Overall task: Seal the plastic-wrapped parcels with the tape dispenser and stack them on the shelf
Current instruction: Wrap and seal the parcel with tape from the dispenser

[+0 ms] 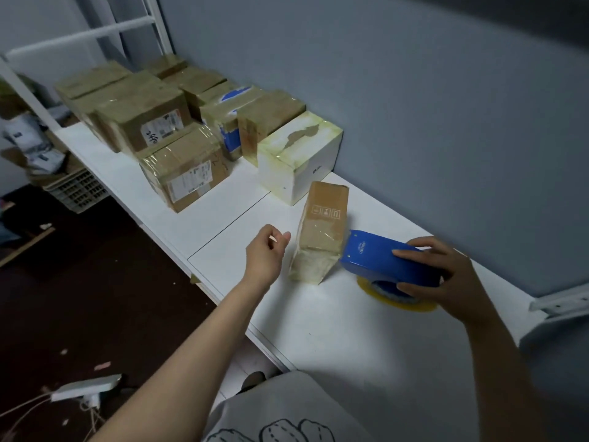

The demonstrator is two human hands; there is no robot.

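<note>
- The small parcel (322, 231) stands on end, leaning a little, about midway between the front and back edges of the shelf (334, 330). The sealed parcels (153, 122) are stacked toward its far left end.
- The right hand (446, 275) has its grip wrapped round the blue tape dispenser (382, 260), fingers over the top and thumb underneath by the yellow tape roll (398, 298). The dispenser's nose touches the parcel's lower right side.
- The left hand (264, 250) hovers just beside the parcel's left face, fingers loosely curled and grasping nothing.
- The step looks like running tape across the wrap. A tall, narrow parcel will likely tip or slide under the dispenser's push, so the left hand should brace the opposite face first.
- Press the nose flat, draw in one steady pull over the film's loose edge, then tilt the dispenser to cut.
- Smooth the strip down before lifting the parcel toward the stack beside the white box (296, 161).
</note>
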